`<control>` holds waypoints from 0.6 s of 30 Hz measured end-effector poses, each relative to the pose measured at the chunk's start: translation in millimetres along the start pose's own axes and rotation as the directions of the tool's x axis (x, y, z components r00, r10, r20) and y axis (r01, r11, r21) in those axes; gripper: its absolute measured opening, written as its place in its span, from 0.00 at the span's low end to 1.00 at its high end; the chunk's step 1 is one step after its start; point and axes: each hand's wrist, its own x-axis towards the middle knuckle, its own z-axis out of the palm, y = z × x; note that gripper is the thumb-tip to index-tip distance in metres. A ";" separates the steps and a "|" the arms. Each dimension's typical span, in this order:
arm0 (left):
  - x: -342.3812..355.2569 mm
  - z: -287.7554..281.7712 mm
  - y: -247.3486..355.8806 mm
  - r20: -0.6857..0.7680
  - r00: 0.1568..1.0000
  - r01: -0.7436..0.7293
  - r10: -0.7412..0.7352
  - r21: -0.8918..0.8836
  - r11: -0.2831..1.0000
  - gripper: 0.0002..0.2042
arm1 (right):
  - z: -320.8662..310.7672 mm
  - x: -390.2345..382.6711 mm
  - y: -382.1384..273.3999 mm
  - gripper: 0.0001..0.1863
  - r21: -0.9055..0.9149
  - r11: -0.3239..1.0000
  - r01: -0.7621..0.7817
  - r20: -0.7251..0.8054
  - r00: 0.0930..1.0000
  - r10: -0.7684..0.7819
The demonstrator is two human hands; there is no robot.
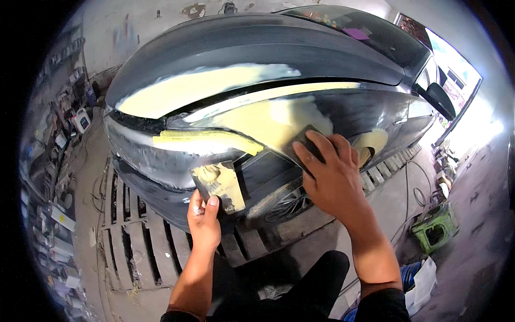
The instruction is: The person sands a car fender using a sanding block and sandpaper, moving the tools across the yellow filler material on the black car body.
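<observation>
At left, the left hand pinched a putty-smeared mixing palette, thumb on top. Just beyond, a pale yellow filler patch covered the car's front fender. Rightward, the right hand gripped a dark, flat spreader against it: seemingly the smoothing step, the next stroke calling for even pressure along the curve.

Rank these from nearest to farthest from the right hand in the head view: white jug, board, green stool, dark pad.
From the right hand:
1. Dark pad: in its grasp.
2. Board: to its left, in the left hand.
3. Green stool: on the floor, right.
4. White jug: far left, beyond the car's front.
</observation>
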 end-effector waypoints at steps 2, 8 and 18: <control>3.6 -5.7 -12.0 -0.015 1.000 0.005 -0.006 -0.063 0.998 0.21 | 6.3 13.0 -3.3 0.24 -0.030 0.997 0.065 0.020 0.998 -0.064; 1.7 -8.5 -19.6 0.015 1.000 -0.023 0.024 -0.031 0.999 0.20 | 9.6 33.6 -6.2 0.24 -0.091 0.977 0.191 0.058 0.981 -0.187; 2.2 -7.2 -15.0 0.023 0.999 -0.031 0.031 -0.001 1.000 0.18 | 9.5 24.5 4.0 0.23 -0.127 0.971 0.201 0.142 0.973 -0.183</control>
